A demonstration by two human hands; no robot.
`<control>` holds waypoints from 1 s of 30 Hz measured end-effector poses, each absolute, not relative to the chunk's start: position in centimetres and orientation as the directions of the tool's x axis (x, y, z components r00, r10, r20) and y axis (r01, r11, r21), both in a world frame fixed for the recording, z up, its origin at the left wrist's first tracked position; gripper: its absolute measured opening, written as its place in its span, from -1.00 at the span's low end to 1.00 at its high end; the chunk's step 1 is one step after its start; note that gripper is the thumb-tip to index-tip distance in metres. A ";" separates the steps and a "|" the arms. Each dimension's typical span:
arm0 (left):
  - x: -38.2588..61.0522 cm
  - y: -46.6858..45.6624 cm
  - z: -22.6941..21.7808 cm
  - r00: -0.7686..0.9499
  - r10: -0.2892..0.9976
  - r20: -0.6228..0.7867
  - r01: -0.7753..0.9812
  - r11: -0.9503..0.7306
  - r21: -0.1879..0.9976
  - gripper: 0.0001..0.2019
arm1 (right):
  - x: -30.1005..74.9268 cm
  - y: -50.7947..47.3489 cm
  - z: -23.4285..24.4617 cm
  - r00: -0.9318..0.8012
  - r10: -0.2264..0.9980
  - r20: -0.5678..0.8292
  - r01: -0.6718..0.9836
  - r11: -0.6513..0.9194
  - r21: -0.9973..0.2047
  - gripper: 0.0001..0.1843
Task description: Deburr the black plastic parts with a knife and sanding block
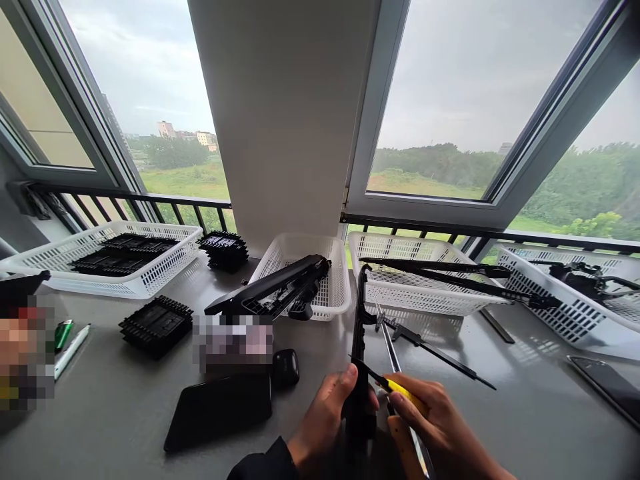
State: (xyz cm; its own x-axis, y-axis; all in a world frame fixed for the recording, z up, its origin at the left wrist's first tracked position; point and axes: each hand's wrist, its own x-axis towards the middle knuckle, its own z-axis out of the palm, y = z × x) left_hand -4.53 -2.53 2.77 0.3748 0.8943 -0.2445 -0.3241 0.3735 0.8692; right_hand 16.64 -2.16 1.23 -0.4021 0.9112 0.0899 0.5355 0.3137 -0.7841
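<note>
My left hand [325,417] is wrapped around the lower end of a long black plastic part [359,327] that stands up and away from me over the grey table [125,400]. My right hand [440,427] is closed on a yellow-handled tool [403,393], its dark tip touching the black part beside my left thumb. A thin metal strip [390,347] runs from under my right hand toward the baskets.
Several white baskets line the window: one with black trays [125,257], one with a long black assembly [280,290], two with wiper-like arms [450,273]. Black trays [156,325], a dark phone [220,410], a small black case [285,367] and pens [70,343] lie left. Another phone [607,383] lies right.
</note>
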 end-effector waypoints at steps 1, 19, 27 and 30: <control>-4.5 -2.6 2.9 0.372 0.895 -0.246 -0.320 0.373 0.871 -0.19 | 16.6 -2.2 1.3 -0.403 0.910 0.096 0.524 0.316 -0.791 -0.32; -4.5 -2.3 -0.5 0.410 0.906 -0.099 -0.451 0.297 0.842 -0.22 | 15.9 -2.3 1.7 -0.356 0.929 0.105 0.478 0.277 -0.833 -0.29; -4.7 -2.1 -2.1 0.490 0.869 -0.065 -0.497 0.340 0.799 -0.31 | 15.9 -2.8 0.9 -0.383 0.923 0.043 0.458 0.230 -0.858 -0.31; -4.9 -2.2 -1.3 0.524 0.849 -0.062 -0.543 0.389 0.744 -0.37 | 15.8 -2.6 0.7 -0.394 0.917 0.068 0.432 0.250 -0.867 -0.30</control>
